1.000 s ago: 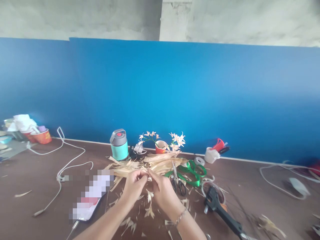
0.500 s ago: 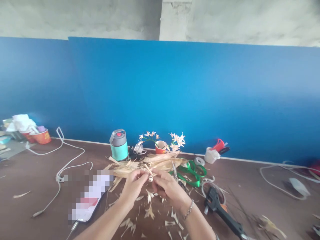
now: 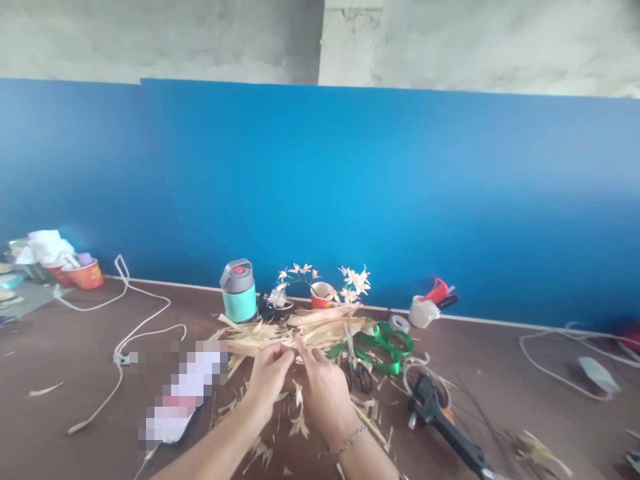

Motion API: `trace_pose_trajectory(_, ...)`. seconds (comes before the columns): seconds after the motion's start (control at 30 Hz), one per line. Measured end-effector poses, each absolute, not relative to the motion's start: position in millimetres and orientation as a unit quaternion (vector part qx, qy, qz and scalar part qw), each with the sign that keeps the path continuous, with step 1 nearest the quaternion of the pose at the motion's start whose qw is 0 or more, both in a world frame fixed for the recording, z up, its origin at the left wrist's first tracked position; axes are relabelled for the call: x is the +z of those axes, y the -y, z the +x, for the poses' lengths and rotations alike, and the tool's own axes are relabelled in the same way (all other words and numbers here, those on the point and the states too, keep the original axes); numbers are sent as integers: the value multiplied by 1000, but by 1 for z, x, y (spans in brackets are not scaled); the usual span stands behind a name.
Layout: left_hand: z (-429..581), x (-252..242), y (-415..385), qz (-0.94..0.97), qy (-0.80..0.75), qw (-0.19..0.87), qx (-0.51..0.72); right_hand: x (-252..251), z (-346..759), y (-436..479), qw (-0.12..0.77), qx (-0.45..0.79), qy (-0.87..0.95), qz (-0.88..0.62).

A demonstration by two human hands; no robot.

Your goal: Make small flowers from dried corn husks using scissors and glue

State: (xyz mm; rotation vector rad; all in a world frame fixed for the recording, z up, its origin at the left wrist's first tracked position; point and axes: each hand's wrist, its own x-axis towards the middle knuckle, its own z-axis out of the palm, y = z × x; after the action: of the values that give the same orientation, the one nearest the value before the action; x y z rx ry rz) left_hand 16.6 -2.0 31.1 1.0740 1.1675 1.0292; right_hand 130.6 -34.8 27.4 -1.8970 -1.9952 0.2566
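Note:
Above the table's middle, my left hand (image 3: 273, 372) and my right hand (image 3: 324, 390) meet at the fingertips. My left thumb and fingers are pinched together. On my right hand the index finger points up and forward, close against the left fingertips. A small pale piece of husk (image 3: 299, 360) shows between them, mostly covered by the fingers. Just beyond lies a heap of dried corn husks (image 3: 320, 323). Scissors (image 3: 356, 363) with black handles rest right of my right hand. Cut husk petals (image 3: 299, 425) are scattered under my wrists.
A paper cup (image 3: 321, 301) stands by husk flowers (image 3: 355, 280). Near it are a teal flask (image 3: 239, 300), green ribbon (image 3: 387, 360), a tape roll (image 3: 399, 324) and a white cup (image 3: 424, 312). A black glue gun (image 3: 445, 420) lies right, a phone (image 3: 187, 400) and cable (image 3: 120, 333) left.
My right hand has turned and shifted slightly left, its index finger now stretched forward. The slim strip that stuck up between my hands is now hidden. The scissors' handles have come into view.

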Motion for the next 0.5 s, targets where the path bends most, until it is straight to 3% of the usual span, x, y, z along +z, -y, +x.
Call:
trace_pose_trajectory(0.1, 14, 35, 2, 489, -518, 549, 436, 24, 146, 26, 239, 103, 653, -711)
trace_pose_trajectory(0.17, 12, 38, 0, 510, -522, 534, 427, 25, 157, 20, 346, 141, 614, -696)
trace_pose_trajectory(0.27, 11, 40, -2, 523, -512, 538, 417, 28, 163, 16, 488, 298, 546, -613)
trace_pose_trajectory(0.37, 13, 40, -1, 545, -493, 549, 398, 31, 159, 16, 507, 388, 531, -557)
trace_pose_trajectory(0.5, 14, 37, -1, 589, -479, 534, 371, 36, 154, 19, 467, 338, 566, -589)
